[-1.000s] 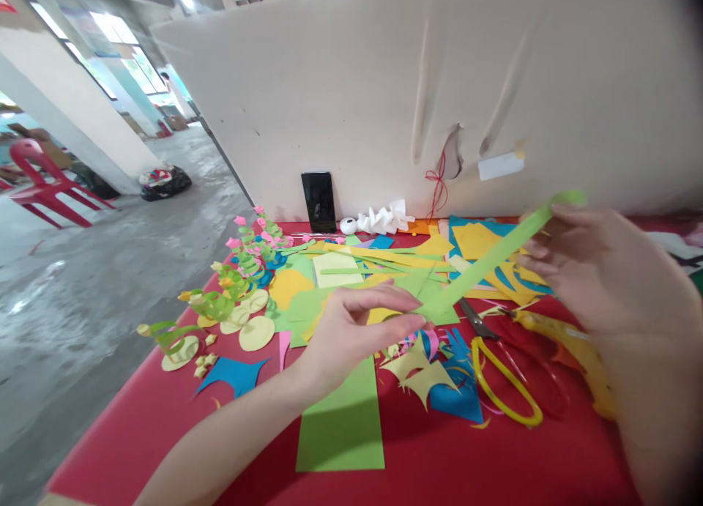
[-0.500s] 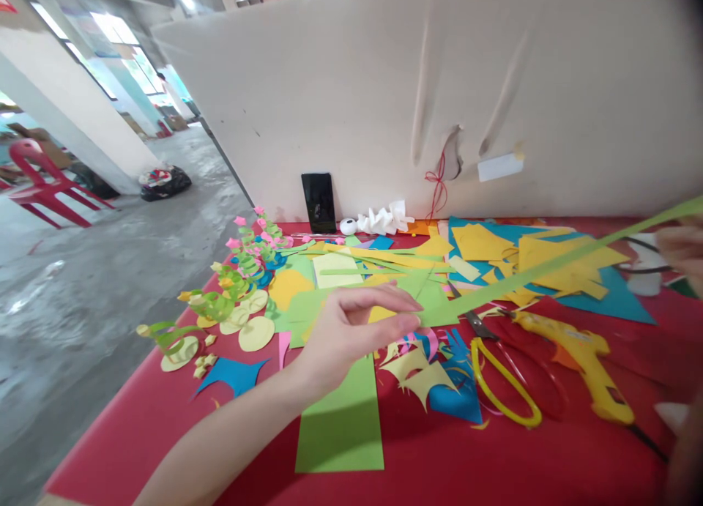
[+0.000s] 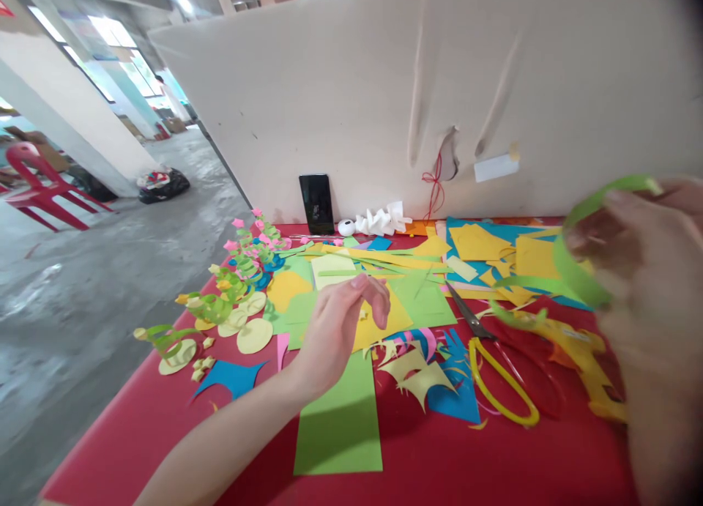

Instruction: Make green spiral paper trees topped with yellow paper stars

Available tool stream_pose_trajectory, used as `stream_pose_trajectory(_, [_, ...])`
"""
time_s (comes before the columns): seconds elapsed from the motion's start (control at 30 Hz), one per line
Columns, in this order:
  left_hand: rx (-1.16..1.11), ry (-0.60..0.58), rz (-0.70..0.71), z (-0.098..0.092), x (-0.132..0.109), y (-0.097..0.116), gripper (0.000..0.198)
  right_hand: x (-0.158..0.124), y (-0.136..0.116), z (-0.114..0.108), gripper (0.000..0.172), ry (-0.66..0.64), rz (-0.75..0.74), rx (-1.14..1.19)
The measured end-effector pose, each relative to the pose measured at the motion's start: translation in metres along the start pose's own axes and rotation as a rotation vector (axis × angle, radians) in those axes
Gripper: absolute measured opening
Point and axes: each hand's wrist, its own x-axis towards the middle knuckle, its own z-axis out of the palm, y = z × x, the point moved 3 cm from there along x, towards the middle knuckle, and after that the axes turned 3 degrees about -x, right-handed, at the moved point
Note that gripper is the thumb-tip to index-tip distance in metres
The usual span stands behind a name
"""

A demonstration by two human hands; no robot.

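A curled light-green paper strip (image 3: pixel 574 275) hangs in loops from my right hand (image 3: pixel 648 250), which is closed on it at the right side; the hand is somewhat blurred. Over the middle of the table, my left hand (image 3: pixel 335 326) is loosely curled with nothing visible in its fingers. Under it lie a green paper sheet (image 3: pixel 339 433) and a yellow paper piece (image 3: pixel 392 326). Between my hands are scissors (image 3: pixel 497 367) with one yellow handle loop showing plainly. A yellow glue gun (image 3: pixel 582 348) lies partly hidden behind my right forearm.
Paper scraps (image 3: pixel 422 374) cover the red table (image 3: pixel 439 462). Spiral paper flowers (image 3: pixel 258 246) and pale discs (image 3: pixel 255 335) stand at the left edge. A phone (image 3: pixel 317 204) leans on the white board (image 3: pixel 351 110). Beyond are a red chair (image 3: pixel 47 191) and a distant person (image 3: pixel 171 99).
The green strip was stretched between both hands. My left hand has let go of it and drawn its fingers in; the strip has recoiled into loops at my right hand, which moved further into view.
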Motion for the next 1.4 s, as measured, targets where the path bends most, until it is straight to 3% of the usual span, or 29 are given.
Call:
stream_pose_trajectory(0.13, [0.082,-0.007,-0.02,-0.002,0.004,-0.008,0.034,-0.018,-0.007,0.014,0.003,-0.106,0.013,-0.002])
stream_pose_trajectory(0.27, [0.097,-0.02,-0.112,-0.001,0.006,-0.016,0.017,-0.027,-0.006,0.015,0.01,-0.24,0.135,0.022])
stream_pose_trajectory(0.47, [0.096,-0.106,-0.155,0.003,0.004,-0.02,0.017,-0.037,-0.005,0.022,0.017,-0.392,0.324,0.129])
stream_pose_trajectory(0.7, [-0.438,-0.212,-0.413,0.024,-0.004,-0.04,0.029,-0.051,0.004,0.039,0.014,-0.513,0.48,0.244])
stream_pose_trajectory(0.8, [-0.539,-0.206,-0.504,0.03,-0.006,-0.043,0.034,-0.054,0.01,0.045,0.012,-0.528,0.565,0.272])
stream_pose_trajectory(1.03, [-0.588,-0.187,-0.567,0.027,-0.005,-0.045,0.032,-0.05,0.019,0.053,0.02,-0.466,0.701,0.295])
stream_pose_trajectory(1.4, [-0.518,-0.261,-0.555,0.024,-0.006,-0.047,0.033,-0.046,0.026,0.049,0.021,-0.391,0.599,0.246])
